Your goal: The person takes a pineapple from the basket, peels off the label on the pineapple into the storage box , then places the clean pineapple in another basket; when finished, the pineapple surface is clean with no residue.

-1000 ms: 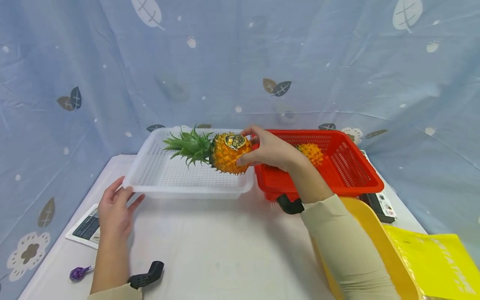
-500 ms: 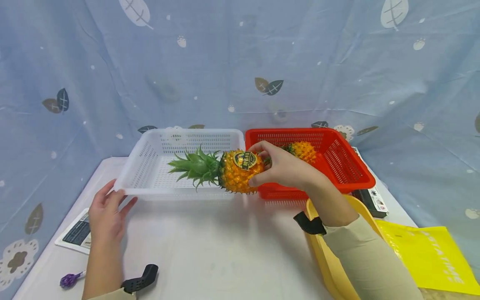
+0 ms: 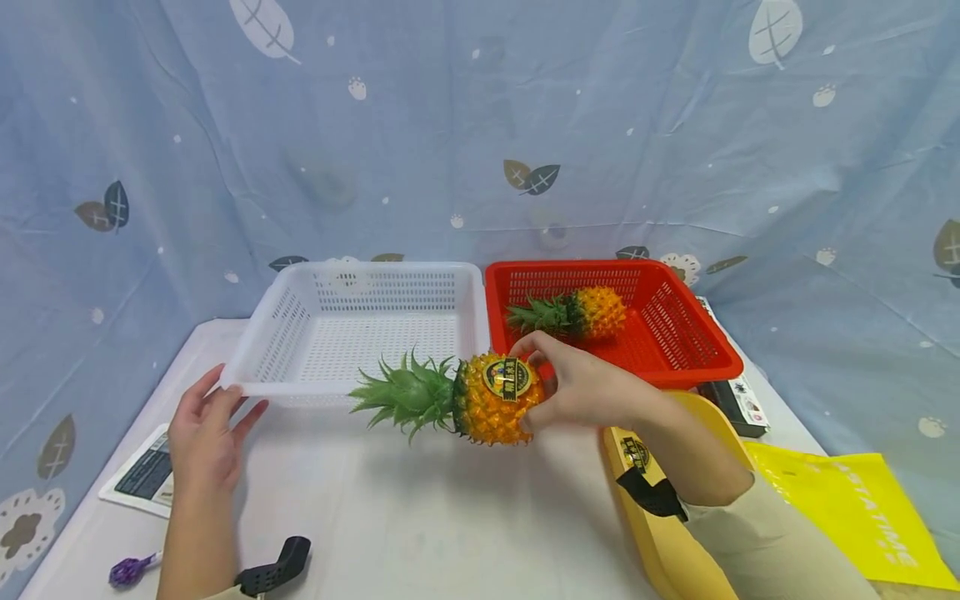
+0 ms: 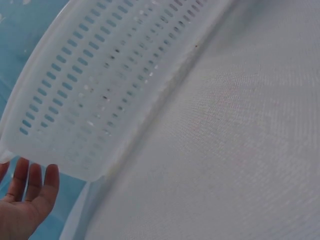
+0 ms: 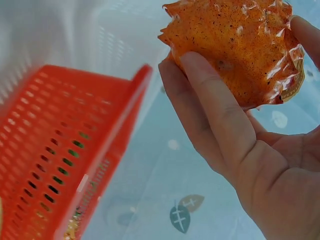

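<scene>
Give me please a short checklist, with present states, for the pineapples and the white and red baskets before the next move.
1. Held pineapple gripped: ok, the right hand holds its leafless end.
2. Held pineapple inside a basket: not ok, it is outside.
3. White basket touched by left hand: ok, at its near left corner.
4. Firmness of that touch: cannot tell.
5. Other pineapple inside red basket: ok, lying on its side.

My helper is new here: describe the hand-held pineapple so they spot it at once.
On the table, a white basket and a red basket sit side by side. Nearer the camera, the right hand grips a pineapple by its fruit end, leaves pointing left. It wears a visible gold and black sticker; the other pineapple, in the red basket, shows none.
</scene>
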`<state>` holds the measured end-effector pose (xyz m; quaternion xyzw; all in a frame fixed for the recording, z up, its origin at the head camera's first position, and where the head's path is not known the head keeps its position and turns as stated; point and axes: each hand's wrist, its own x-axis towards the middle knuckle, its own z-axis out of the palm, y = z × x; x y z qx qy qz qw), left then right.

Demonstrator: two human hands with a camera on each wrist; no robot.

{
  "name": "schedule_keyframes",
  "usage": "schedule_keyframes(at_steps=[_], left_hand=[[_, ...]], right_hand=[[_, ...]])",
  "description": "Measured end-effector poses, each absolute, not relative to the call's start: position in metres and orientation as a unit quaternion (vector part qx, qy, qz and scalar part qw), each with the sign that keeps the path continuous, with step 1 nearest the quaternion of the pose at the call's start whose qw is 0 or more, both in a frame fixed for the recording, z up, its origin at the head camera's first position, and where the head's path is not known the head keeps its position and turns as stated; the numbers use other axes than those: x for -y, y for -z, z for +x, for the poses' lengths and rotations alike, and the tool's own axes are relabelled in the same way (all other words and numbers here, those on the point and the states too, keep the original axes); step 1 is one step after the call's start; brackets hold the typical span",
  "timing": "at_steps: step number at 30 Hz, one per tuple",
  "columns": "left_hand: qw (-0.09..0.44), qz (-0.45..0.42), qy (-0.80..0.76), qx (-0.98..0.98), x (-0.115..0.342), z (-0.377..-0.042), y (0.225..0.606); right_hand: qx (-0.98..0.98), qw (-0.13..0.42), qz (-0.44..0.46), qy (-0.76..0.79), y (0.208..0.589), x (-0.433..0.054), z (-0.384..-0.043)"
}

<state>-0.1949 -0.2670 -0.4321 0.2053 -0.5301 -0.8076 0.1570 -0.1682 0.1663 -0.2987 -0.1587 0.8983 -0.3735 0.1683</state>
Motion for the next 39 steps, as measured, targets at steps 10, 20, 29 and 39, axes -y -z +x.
schedule_keyframes(at_steps=[10,20,29,39], left_hand=[[0.159,0.218,0.801,0.535,0.267,-0.193,0.435],[0.160,0.205,0.802,0.538,0.266,-0.193,0.435],[0.165,0.207,0.803,0.533,0.265,-0.195,0.435],[0.149,0.215,0.791,0.552,0.267,-0.195,0.430]], right_hand=[[-0.874,0.222,-0.162,0.401,0.320,-0.165,-0.158],[-0.875,0.242,-0.153,0.390,0.342,-0.165,-0.154],[-0.892,0.241,-0.148,0.353,0.358,-0.160,-0.154],[-0.895,0.243,-0.156,0.341,0.364,-0.161,-0.156]])
